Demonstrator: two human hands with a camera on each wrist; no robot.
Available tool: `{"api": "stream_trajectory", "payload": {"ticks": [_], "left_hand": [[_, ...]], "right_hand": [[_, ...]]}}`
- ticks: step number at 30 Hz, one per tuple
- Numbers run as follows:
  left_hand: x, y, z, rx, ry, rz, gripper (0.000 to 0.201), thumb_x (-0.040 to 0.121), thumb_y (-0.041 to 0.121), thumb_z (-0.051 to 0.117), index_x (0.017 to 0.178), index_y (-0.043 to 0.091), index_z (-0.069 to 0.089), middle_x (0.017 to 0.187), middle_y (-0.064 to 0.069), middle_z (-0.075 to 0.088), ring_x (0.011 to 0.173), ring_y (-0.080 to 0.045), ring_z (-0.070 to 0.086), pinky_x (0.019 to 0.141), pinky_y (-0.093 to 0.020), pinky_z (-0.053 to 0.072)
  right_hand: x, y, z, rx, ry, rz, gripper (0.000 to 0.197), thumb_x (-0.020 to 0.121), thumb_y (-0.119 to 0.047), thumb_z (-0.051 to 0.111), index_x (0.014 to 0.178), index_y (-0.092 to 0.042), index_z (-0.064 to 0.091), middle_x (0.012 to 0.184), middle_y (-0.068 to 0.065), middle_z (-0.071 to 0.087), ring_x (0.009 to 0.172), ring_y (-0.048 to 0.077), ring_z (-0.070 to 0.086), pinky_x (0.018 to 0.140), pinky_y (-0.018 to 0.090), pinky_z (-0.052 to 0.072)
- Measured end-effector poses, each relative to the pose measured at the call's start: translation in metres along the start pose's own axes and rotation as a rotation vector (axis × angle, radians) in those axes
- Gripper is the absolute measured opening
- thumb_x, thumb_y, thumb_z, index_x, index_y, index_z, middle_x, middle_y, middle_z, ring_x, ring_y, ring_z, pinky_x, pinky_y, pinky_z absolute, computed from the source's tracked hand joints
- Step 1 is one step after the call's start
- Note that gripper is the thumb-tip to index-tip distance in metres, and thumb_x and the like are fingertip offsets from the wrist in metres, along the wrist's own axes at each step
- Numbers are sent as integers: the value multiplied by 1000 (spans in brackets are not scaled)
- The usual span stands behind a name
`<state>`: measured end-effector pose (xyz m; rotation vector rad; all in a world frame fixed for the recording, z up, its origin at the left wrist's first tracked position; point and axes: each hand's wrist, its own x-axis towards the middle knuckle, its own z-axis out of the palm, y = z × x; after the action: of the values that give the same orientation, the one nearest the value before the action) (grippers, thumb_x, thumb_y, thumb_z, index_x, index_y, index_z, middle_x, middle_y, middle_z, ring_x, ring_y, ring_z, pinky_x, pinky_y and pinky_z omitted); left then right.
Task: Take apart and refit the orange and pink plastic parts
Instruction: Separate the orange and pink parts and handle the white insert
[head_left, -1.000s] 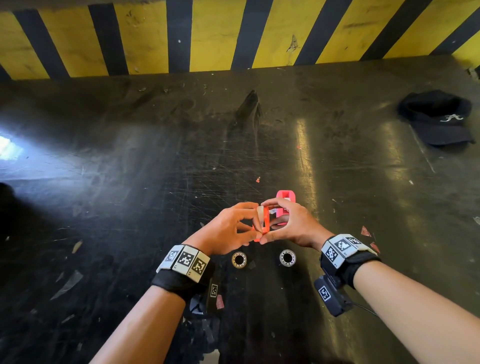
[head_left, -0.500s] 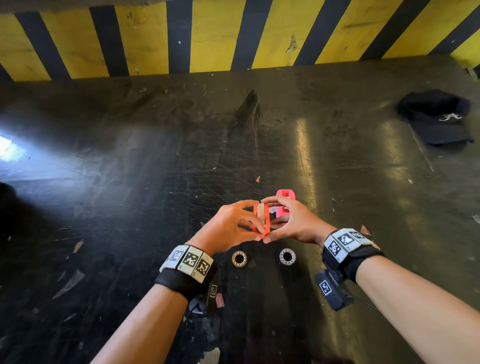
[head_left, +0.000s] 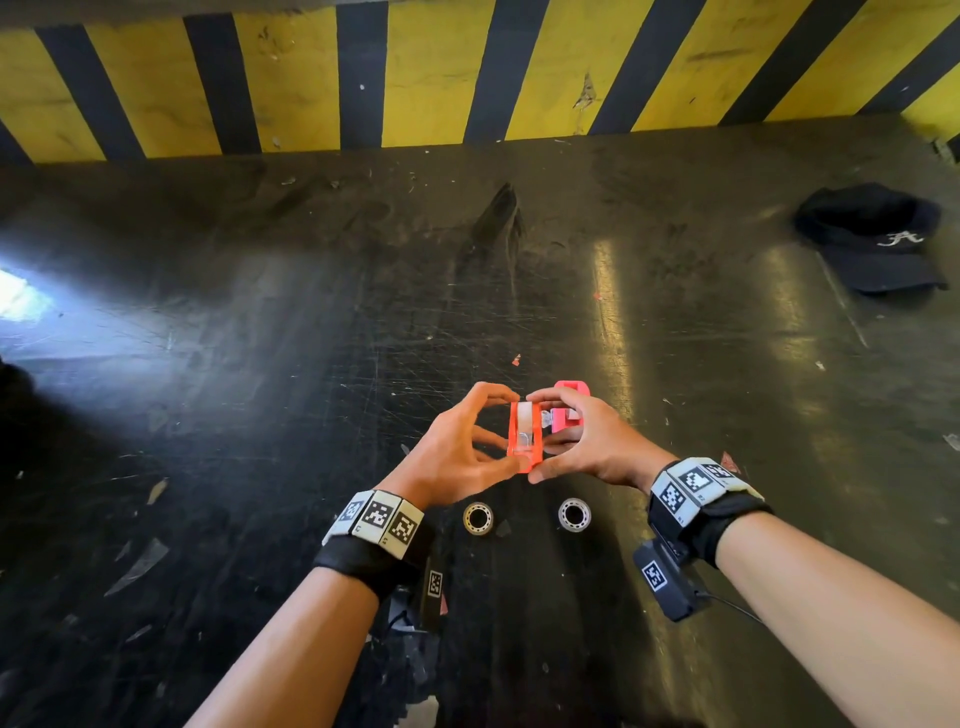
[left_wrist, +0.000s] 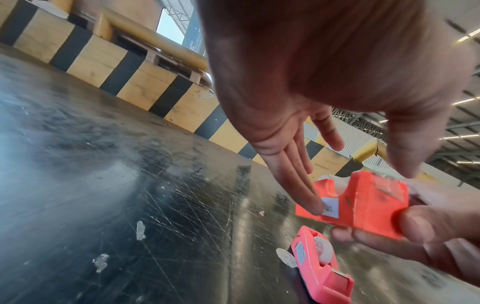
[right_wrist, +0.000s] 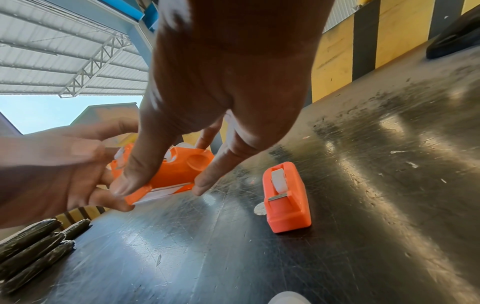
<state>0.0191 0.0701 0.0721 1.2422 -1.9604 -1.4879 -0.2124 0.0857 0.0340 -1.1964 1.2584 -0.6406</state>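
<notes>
Forearms: both reach in from the near edge, each wrist in a black band with square black-and-white marker tiles.
Metal rings: two small silvery bearing-like rings (head_left: 478, 518) (head_left: 574, 514) lie flat on the table just near of the hands, a little apart from each other.
Left hand (head_left: 457, 452): thumb and curled fingers pinch the left face and near end of the orange plastic tape dispenser (head_left: 525, 435); in the left wrist view the straight fingertips (left_wrist: 313, 205) touch its side beside a small pale label.
Right hand (head_left: 587, 441): thumb and fingers curl round the same orange dispenser from its right side, the thumb at its near end.
Orange dispenser: held between both hands, clear of the table, a white roll showing in its open top.
Pink plastic tape dispenser (head_left: 566, 410): stands on the table just far of the right hand, partly hidden by its fingers, with a white roll and a metal cutter strip.
Table (head_left: 260, 389): black, scratched, glossy, littered with small scraps.
Cap (head_left: 872, 239): black cloth with a white emblem, far right on the table.
Wall (head_left: 431, 73): yellow and black stripes along the far edge.
</notes>
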Motion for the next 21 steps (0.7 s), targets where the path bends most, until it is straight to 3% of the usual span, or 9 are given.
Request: {"api": "stream_trajectory", "payload": {"ticks": [5,8,12,15,17,19,21], "left_hand": [[5,-5,0,99,-25,-19,87,77,23,91,149,33,43,152,6,53,97,-10,75,87,-39,65],[8,-9,-1,151,-50,-27,101,75,22,92,157,34,33,157,0,48,96,-12,74,88,-37,64],[13,-15,-3,168,-81,-52,116,74,19,92,163,35,20,156,-1,49,89,-12,73,85,-30,64],[19,-18,-1,184,-81,-63,120,71,21,94,164,32,19,144,6,53,89,-14,73,83,-29,64],[23,-23,0,183,-64,-89,119,70,22,95,164,29,22,129,9,63,88,-13,74,84,-27,63],[29,-30,0,187,-53,-115,114,70,22,95,162,25,28,104,4,74,87,-12,75,85,-24,62],[38,-36,-1,196,-44,-130,110,70,21,95,160,23,32,95,6,73,87,-9,74,83,-19,61]], "right_hand": [[-3,-6,2,-21,-2,-13,94,53,-9,103,133,-30,58,133,2,62,111,18,73,94,35,61],[-5,-9,3,-76,-5,-30,95,55,-14,103,135,-32,56,136,-3,58,119,17,67,94,28,60],[-3,-11,5,-143,-31,-48,102,60,-12,101,143,-33,46,142,-5,50,125,16,59,88,17,57],[-2,-10,4,-156,-71,-29,112,64,-3,97,152,-36,35,148,-4,42,113,11,62,81,12,56],[0,-10,1,-193,-128,-3,122,67,1,93,159,-42,24,150,-11,35,110,8,63,82,15,57],[5,-9,-4,-326,-154,4,124,71,-2,91,161,-43,17,151,-19,29,119,7,59,87,20,57],[11,-8,-13,-438,-46,-37,114,76,-6,87,161,-41,21,154,-16,32,127,10,55,97,28,55]]}}
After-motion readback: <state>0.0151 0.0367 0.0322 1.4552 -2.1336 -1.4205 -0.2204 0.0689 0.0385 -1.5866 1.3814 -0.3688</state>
